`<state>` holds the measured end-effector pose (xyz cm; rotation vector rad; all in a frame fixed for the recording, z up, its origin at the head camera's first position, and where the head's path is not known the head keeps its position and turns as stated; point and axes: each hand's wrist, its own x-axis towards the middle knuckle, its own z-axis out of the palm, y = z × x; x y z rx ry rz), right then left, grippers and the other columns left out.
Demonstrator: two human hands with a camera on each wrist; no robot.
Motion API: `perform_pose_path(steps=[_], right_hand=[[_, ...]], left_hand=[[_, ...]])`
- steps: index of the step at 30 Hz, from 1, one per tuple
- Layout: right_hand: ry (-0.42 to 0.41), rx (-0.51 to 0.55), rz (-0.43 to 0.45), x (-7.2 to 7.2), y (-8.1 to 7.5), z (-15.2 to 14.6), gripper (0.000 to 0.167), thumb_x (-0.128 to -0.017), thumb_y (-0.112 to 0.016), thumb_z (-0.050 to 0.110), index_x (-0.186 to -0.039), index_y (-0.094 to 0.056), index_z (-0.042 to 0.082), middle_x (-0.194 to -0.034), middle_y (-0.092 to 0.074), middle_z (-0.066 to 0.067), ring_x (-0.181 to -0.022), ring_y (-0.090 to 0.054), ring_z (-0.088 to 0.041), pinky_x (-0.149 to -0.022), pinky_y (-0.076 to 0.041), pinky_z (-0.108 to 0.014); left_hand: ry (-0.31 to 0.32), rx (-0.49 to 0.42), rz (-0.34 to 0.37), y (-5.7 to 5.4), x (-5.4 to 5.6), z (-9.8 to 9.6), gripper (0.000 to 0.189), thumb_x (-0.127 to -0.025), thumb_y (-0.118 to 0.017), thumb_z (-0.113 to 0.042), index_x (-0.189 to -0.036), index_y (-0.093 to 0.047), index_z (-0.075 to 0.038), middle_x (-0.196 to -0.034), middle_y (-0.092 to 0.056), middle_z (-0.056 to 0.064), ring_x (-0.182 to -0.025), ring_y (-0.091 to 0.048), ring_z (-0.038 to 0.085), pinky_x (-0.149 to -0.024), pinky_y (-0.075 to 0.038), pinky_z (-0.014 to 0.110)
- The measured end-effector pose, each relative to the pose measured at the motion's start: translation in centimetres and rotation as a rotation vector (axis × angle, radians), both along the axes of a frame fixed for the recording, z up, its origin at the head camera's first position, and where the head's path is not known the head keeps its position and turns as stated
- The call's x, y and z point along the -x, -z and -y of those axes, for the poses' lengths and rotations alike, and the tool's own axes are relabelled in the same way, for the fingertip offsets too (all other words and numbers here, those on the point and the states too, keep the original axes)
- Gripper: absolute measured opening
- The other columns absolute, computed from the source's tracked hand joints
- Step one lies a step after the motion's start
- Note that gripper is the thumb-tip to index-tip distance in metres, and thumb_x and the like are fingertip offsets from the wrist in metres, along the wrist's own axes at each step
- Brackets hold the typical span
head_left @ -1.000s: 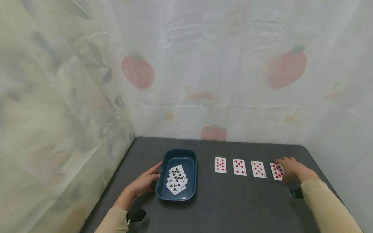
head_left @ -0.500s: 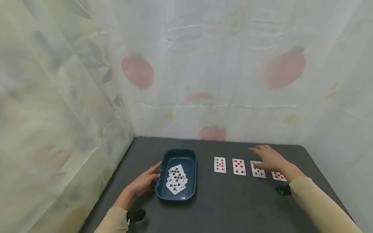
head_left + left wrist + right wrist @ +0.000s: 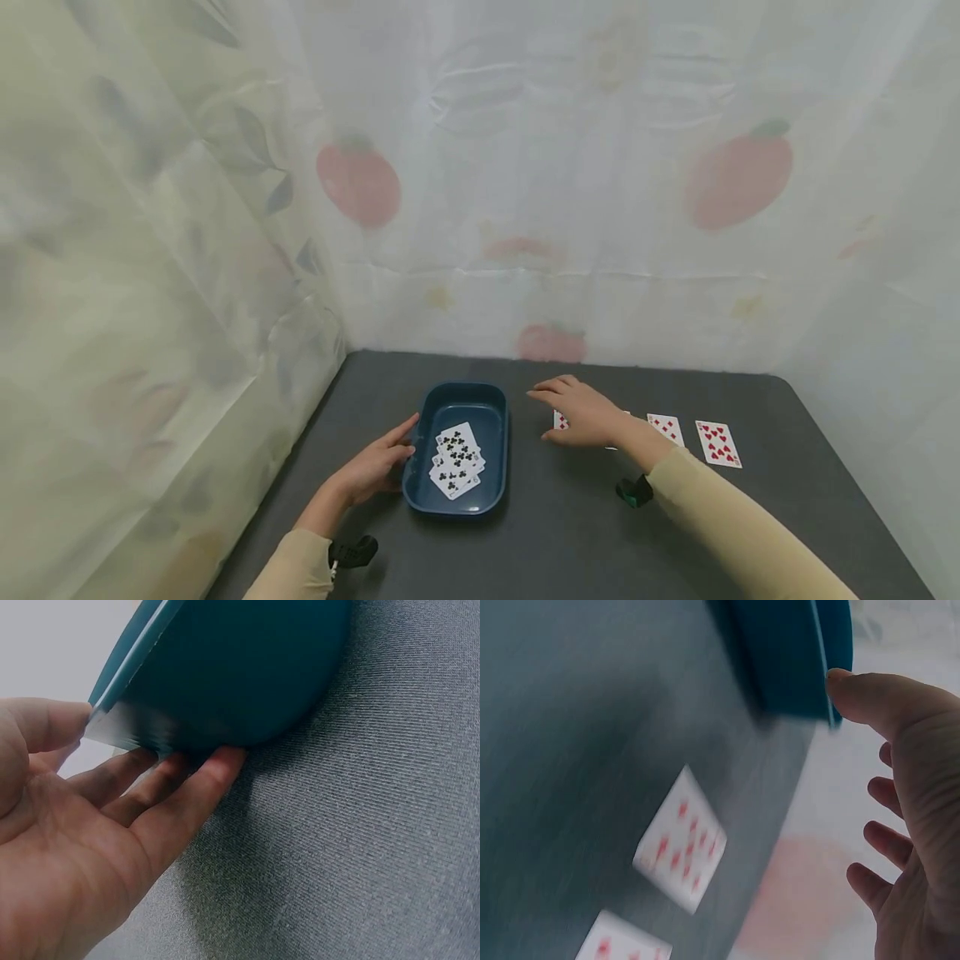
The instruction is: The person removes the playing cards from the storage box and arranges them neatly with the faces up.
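Observation:
In the head view my left hand (image 3: 367,471) rests against the left side of a blue tray (image 3: 497,417). Its thumb is at the rim, and the fingers lie fairly straight along the outer wall (image 3: 217,675) in the left wrist view. Playing cards with black clubs (image 3: 456,458) overlap in the tray. My right hand (image 3: 588,417) hovers over the leftmost card of a row, fingers spread and holding nothing. It partly hides this diamonds card (image 3: 558,420) and most of its neighbour. Another diamonds card (image 3: 664,428) and a hearts card (image 3: 718,443) lie face up farther right.
The cards and tray stand on a dark grey table (image 3: 540,542). Pale printed curtains (image 3: 450,208) hang behind it and along both sides. Black straps with small devices sit on both wrists, including a left wrist device (image 3: 356,552).
My right hand has swept left from the rightmost hearts card, across the row, to above the leftmost card. The left hand, tray and cards look the same.

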<state>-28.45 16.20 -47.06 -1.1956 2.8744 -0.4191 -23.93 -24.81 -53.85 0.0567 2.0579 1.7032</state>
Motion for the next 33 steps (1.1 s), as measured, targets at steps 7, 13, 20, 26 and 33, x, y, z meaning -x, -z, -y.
perform_pose_path(steps=[7,13,20,26,33], right_hand=[[-0.095,-0.031,0.012,0.6,0.5,5.8,0.075,-0.092,-0.076,0.043,-0.155,-0.047,0.014,-0.157,-0.043,-0.009,-0.143,-0.035,-0.031,-0.112,-0.036,-0.052],[-0.119,-0.108,0.007,0.8,0.8,9.4,0.077,-0.091,-0.074,0.047,-0.157,-0.044,0.019,-0.158,-0.042,-0.004,-0.145,-0.035,-0.027,-0.114,-0.036,-0.047],[-0.147,-0.239,0.0,0.7,1.7,12.5,0.076,-0.092,-0.074,0.047,-0.156,-0.045,0.019,-0.158,-0.043,-0.004,-0.146,-0.035,-0.027,-0.116,-0.033,-0.045],[-0.11,-0.359,0.02,0.5,3.2,14.2,0.076,-0.092,-0.073,0.05,-0.156,-0.045,0.022,-0.16,-0.041,0.001,-0.148,-0.033,-0.026,-0.118,-0.03,-0.044],[-0.088,-0.441,0.041,0.1,4.5,15.2,0.072,-0.091,-0.073,0.052,-0.154,-0.049,0.027,-0.161,-0.039,0.003,-0.149,-0.032,-0.027,-0.118,-0.03,-0.045]], left_hand=[[0.004,0.008,-0.004,-0.2,-0.1,-0.1,0.064,-0.109,-0.044,-0.014,-0.166,-0.019,-0.03,-0.164,-0.016,0.028,-0.142,-0.03,0.054,-0.093,-0.046,0.071],[-0.019,0.003,0.0,-0.5,-0.3,-0.2,0.064,-0.108,-0.046,-0.013,-0.165,-0.022,-0.03,-0.164,-0.018,0.027,-0.141,-0.033,0.052,-0.091,-0.046,0.071],[-0.025,-0.002,0.01,-0.6,-0.4,-0.2,0.064,-0.108,-0.045,-0.012,-0.165,-0.022,-0.03,-0.164,-0.02,0.027,-0.139,-0.036,0.051,-0.091,-0.046,0.071],[-0.021,0.002,0.008,-0.7,-0.4,-0.2,0.063,-0.108,-0.045,-0.013,-0.165,-0.022,-0.03,-0.164,-0.019,0.027,-0.139,-0.035,0.051,-0.092,-0.045,0.071],[-0.007,0.01,0.007,-0.5,-0.4,-0.4,0.063,-0.109,-0.045,-0.014,-0.165,-0.021,-0.03,-0.165,-0.017,0.027,-0.141,-0.032,0.052,-0.093,-0.045,0.071]])
